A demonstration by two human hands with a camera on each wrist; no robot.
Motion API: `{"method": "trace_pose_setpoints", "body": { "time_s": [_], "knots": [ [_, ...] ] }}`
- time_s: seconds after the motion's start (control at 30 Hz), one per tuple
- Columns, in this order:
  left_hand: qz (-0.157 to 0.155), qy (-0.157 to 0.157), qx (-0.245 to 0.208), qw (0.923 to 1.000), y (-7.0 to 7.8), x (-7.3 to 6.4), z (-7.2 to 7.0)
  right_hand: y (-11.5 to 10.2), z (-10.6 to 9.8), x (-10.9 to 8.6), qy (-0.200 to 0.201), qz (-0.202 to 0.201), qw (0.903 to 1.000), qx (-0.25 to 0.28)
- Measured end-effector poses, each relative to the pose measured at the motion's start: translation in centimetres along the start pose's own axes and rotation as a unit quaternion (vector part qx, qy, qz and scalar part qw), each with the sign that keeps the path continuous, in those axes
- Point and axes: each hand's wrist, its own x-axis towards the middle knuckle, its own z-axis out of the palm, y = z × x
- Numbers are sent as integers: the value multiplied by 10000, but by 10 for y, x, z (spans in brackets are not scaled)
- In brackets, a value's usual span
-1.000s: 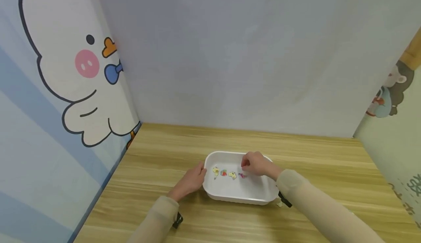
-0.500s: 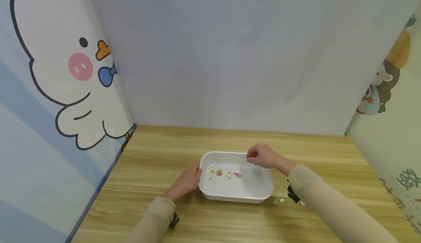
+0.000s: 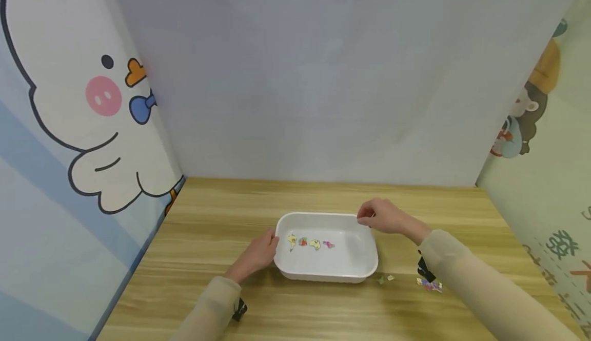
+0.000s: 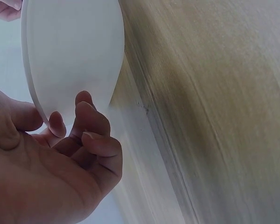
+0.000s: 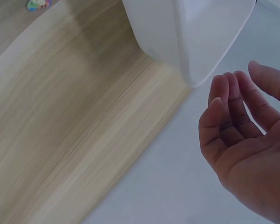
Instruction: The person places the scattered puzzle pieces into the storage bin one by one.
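Note:
A white plastic tray stands on the wooden table. Inside it several small flat cutouts form a row: a yellow one at the left end, a red one, then more yellow and a pink one. My left hand holds the tray's left rim; in the left wrist view its thumb and index finger pinch that white edge, other fingers loosely bent. At the tray's back right corner hovers my right hand. Nothing shows between its loosely curved fingers in the right wrist view.
On the table, right of the tray, lie a small green piece, a pale piece and a cluster of colourful pieces partly beside the right sleeve. A pale curtain hangs behind the table.
My right hand has risen from the row inside the tray toward its back right corner. The pink cutout shows fully, and loose pieces near the right sleeve have come into view. The left hand keeps its hold.

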Motion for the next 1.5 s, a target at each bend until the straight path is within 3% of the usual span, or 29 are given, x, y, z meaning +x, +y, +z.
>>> {"method": "trace_pose_setpoints", "body": {
  "time_s": [0.33, 0.5, 0.8, 1.5],
  "knots": [
    [57, 30, -33, 10000, -1, -2, -4, 16, -11, -24, 42, -353, 9984, -436],
    [96, 26, -29, 9999, 0, -1, -3, 30, -11, -42, -260, -157, 9989, -357],
    [-31, -14, 41, 10000, -1, 0, 0, 44, 7, -57, -471, 282, 9981, -294],
    [-151, -118, -20, 9998, 3, -3, -3, 51, 46, -75, -724, -260, 9969, 142]
  ]
}}
